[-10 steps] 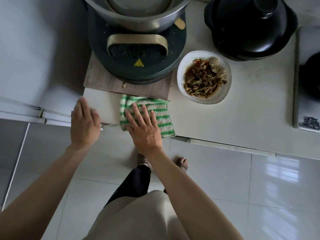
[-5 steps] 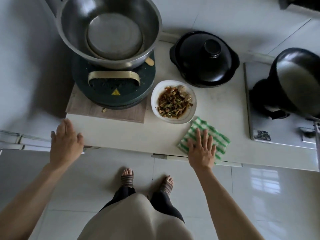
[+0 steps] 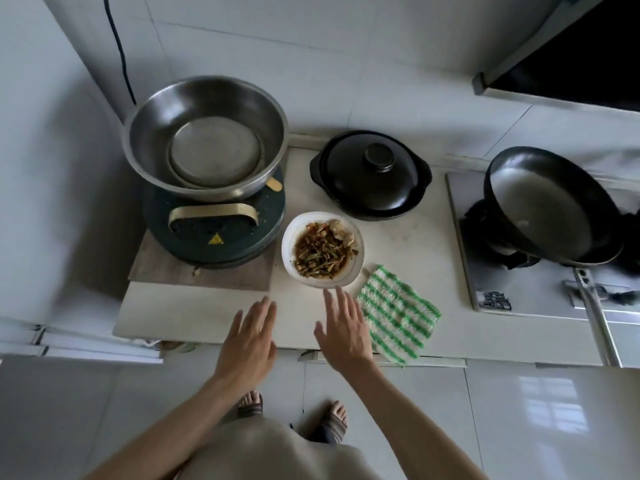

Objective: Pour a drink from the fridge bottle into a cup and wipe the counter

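Green-striped cloth (image 3: 398, 311) lying flat on table (image 3: 408, 244), likely soft, light, limp; best pinched mid-fold. Left hand (image 3: 247, 337), right hand (image 3: 343, 329): fingers spread, empty.

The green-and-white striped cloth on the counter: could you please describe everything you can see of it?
The striped cloth is a roughly square rag with a fuzzy, knitted-looking weave in green and white bands. It lies flat and unfolded on the pale counter, turned at an angle, its near corner hanging over the counter's front edge. Its far corner lies just beside the white dish of food; contact is unclear. Neither hand grips it; the right hand is open alongside its left edge.
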`<state>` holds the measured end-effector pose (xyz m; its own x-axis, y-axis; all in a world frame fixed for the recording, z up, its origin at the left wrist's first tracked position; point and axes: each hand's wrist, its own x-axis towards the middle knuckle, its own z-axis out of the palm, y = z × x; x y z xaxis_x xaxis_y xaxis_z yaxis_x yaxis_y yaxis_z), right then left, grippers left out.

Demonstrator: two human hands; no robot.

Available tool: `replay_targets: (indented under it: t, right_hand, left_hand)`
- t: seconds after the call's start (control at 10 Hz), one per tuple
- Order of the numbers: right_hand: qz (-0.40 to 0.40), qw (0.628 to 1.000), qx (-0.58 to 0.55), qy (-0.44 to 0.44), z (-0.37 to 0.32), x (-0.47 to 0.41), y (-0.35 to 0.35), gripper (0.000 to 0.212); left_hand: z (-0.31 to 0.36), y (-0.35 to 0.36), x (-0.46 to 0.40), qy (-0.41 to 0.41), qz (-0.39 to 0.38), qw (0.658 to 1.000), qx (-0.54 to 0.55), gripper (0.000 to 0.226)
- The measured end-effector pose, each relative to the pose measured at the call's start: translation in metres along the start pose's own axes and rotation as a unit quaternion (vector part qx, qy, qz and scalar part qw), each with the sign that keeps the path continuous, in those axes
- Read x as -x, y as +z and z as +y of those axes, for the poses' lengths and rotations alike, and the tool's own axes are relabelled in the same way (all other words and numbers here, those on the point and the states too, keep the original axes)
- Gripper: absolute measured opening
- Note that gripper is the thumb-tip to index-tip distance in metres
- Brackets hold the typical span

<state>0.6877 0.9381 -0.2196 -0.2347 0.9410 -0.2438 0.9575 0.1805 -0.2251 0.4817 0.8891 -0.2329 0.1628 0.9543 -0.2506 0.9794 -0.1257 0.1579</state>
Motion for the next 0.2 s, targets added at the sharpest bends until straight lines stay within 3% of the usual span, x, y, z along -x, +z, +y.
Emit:
replay_targets:
  t: [0.1, 0.2]
  right_hand:
    - [-0.014, 0.998, -0.022, -0.064, -0.011, 0.027, 0.027, 0.068]
    - [-0.047, 0.997, -0.043, -0.044, -0.001, 0.039, 0.043, 0.065]
  left_hand:
    - [0.011, 0.008, 0.002, 0.002, -0.019, 1.000, -0.001, 0.084]
    - [0.013, 0.015, 0.006, 0.000, -0.029, 1.000, -0.008, 0.087]
